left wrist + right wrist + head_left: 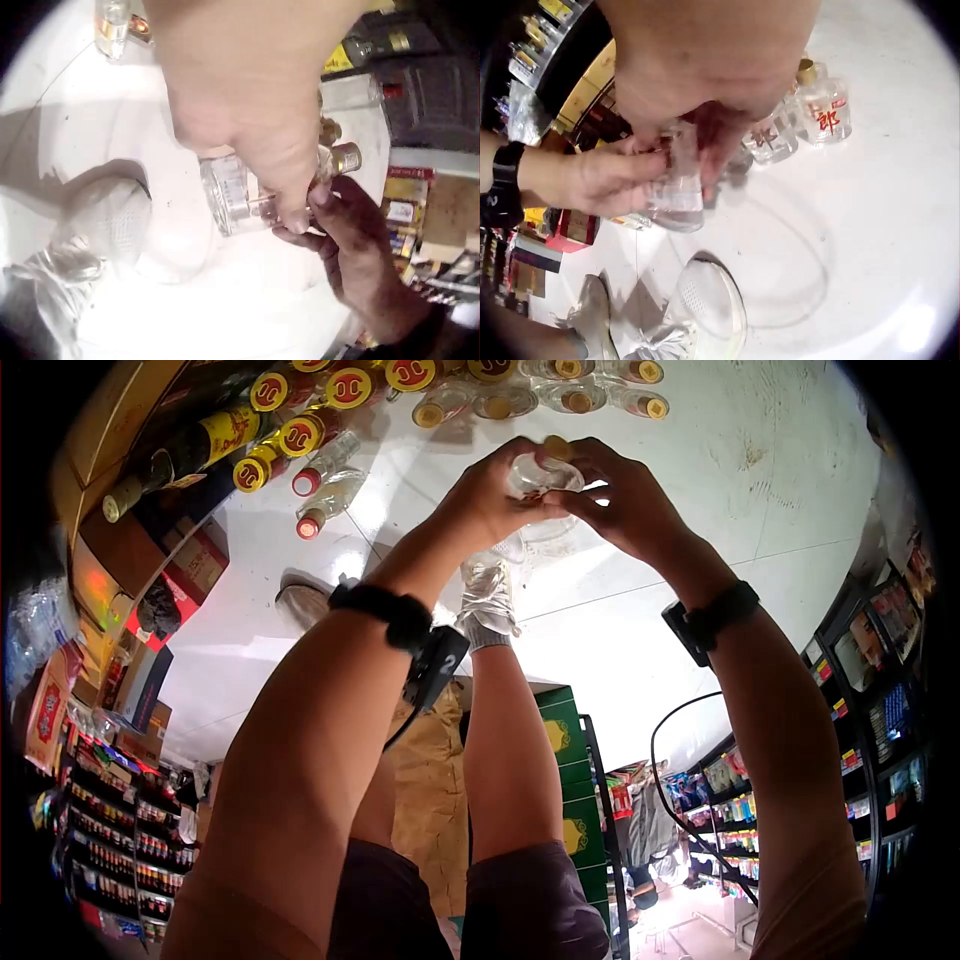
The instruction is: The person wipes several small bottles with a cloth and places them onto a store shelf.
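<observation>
With left hand (485, 492) and right hand (632, 508) curled round a clear bottle (545, 477), holds it above the floor (790, 490) in the head view. From left wrist, pinches near the gold cap (347, 157). From right wrist, looks like stiff glass (probably slippery, breakable); best taken by the body.

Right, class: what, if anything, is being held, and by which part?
A clear bottle: the left hand grips its body, the right hand its upper end, near the cap.

Clear bottles (825, 116) read "郎"; a wrist device (436, 668), "2".
</observation>
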Available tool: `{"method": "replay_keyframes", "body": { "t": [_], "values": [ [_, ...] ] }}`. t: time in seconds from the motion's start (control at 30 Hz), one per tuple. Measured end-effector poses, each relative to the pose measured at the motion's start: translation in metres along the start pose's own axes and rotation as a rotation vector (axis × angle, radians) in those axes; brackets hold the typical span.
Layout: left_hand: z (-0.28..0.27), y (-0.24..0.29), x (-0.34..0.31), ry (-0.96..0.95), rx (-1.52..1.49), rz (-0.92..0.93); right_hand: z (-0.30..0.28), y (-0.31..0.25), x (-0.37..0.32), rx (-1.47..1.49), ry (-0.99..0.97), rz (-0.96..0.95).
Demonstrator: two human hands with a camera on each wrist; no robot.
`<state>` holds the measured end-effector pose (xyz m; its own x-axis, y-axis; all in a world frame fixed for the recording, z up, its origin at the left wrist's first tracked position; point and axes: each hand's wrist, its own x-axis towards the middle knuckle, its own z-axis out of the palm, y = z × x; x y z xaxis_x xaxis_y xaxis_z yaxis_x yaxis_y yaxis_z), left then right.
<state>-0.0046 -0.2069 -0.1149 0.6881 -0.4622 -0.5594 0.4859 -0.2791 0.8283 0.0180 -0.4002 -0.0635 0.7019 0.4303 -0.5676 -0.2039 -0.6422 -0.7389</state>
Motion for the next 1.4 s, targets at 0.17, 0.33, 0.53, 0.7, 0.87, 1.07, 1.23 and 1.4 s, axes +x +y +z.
{"method": "replay_keyframes", "body": {
  "t": [0.17,0.33,0.53,0.7,0.87,1.07,1.23,1.4],
  "values": [
    [-0.025,0.003,-0.050,0.012,-0.653,-0.372,-0.003,-0.002,0.017,-0.210,0.475,-0.112],
    [-0.045,0.002,-0.103,0.039,-0.960,-0.400,0.015,0.010,0.043,-0.554,0.491,0.072],
    [-0.062,0.004,-0.137,0.027,-1.124,-0.351,0.014,0.028,0.059,-0.674,0.525,0.138],
    [-0.078,0.011,-0.147,0.059,-1.071,-0.269,0.016,0.029,0.060,-0.685,0.407,0.121],
    [-0.093,0.022,-0.167,0.123,-1.135,-0.327,0.000,0.035,0.035,-0.366,0.278,0.103],
    [-0.109,0.040,-0.209,0.086,-1.159,-0.375,-0.020,-0.065,-0.024,0.532,0.087,0.496],
    [-0.123,0.069,-0.252,-0.008,-1.209,-0.328,-0.034,-0.137,-0.075,1.026,0.007,0.336],
    [-0.153,0.169,-0.281,-0.070,-1.250,0.014,-0.037,-0.261,-0.088,1.128,-0.012,0.009]
  ]
}}
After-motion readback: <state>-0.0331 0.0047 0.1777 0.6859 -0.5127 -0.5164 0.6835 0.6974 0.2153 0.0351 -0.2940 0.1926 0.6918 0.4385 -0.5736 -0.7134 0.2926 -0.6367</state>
